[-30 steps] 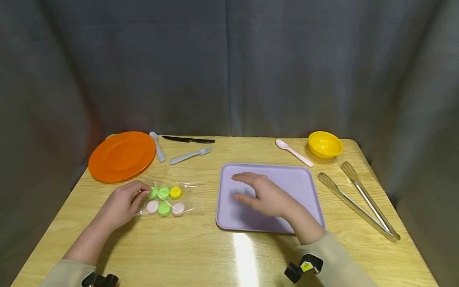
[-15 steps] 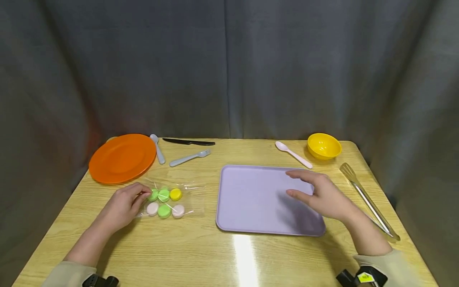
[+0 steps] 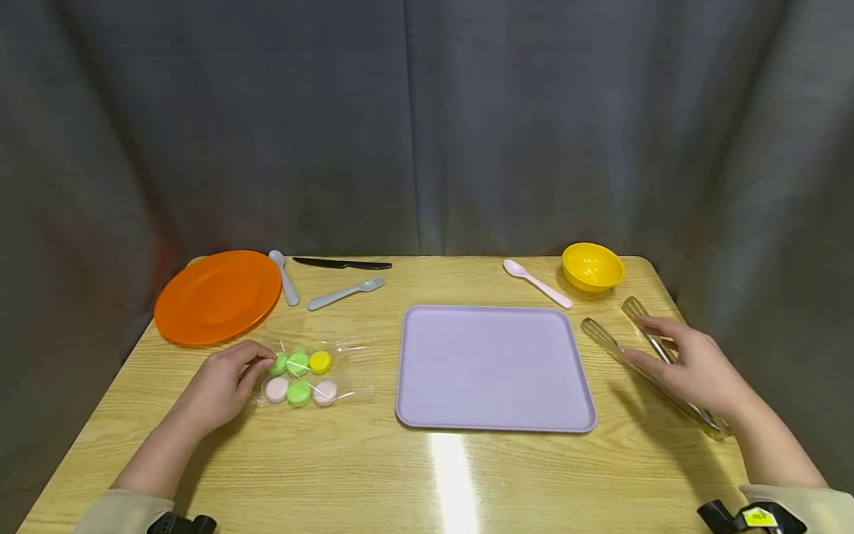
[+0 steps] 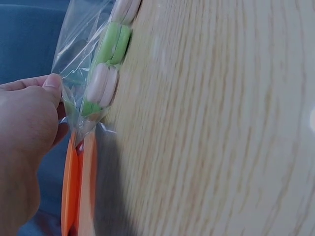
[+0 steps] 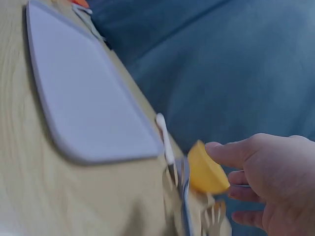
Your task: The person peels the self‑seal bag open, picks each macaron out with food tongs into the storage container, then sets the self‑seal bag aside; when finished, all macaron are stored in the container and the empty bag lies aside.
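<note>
My left hand (image 3: 216,389) pinches the near-left edge of a clear plastic bag (image 4: 78,54) between thumb and fingers. Inside the bag lie several macarons, among them a yellow macaron (image 3: 320,362), green ones and pale pink ones. On the right, my right hand (image 3: 700,367) hangs over a pair of metal tongs (image 3: 602,335), thumb and fingers spread apart. The tongs lie spread on the table and are partly hidden under that hand. Whether it touches them I cannot tell; the right wrist view is blurred.
A lilac tray (image 3: 494,371) lies between the hands. At the back left are an orange plate (image 3: 219,297), a grey spoon (image 3: 284,278), a black knife (image 3: 342,263) and a grey fork (image 3: 343,294). A pink spoon (image 3: 537,283) and yellow bowl (image 3: 592,267) stand back right.
My right hand has travelled rightward from above the lilac tray to above the tongs. The left hand keeps its pinch on the bag. The head view has shifted slightly.
</note>
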Demonstrator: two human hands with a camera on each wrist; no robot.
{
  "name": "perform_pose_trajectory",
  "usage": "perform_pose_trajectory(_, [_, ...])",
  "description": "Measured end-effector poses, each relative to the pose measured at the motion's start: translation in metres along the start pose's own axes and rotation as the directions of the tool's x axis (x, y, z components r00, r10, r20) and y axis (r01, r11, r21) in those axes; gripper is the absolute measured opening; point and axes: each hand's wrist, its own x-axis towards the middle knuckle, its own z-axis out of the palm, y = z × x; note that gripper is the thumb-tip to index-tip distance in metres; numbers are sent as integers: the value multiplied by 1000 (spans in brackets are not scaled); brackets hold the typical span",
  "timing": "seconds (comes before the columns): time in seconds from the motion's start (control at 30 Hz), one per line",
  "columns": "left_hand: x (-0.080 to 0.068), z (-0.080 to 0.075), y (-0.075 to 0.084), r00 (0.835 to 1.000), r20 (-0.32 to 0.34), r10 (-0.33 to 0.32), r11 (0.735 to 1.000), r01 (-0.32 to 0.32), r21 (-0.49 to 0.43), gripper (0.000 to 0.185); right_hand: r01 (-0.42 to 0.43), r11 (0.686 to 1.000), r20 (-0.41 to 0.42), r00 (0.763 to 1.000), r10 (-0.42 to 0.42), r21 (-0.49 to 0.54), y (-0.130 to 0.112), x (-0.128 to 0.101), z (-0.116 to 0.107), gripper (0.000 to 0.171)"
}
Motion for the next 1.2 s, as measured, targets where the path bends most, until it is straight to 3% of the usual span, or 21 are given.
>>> perform_pose_trajectory(0.2, [-2,-2,-2,1000,-14,2,1000,-2,8,14,-12,1000,-53,999,11,-16,32,-15,10,68])
perform_pose_trajectory(0.43, [-7,-5,-3,999,-35,13,1000,-13,10,17,-60,997,-122,991,55,-39,51,-23,22,79])
perform_pose_trajectory(0.7, [-9,-5,-2,999,-36,10,1000,-10,3,18,-211,976,-131,970,204,-44,64,-26,36,93])
perform_pose_trajectory(1.2, [-6,0,-3,1000,-23,6,1000,-6,9,16,-237,970,-212,952,219,-60,63,-32,43,74])
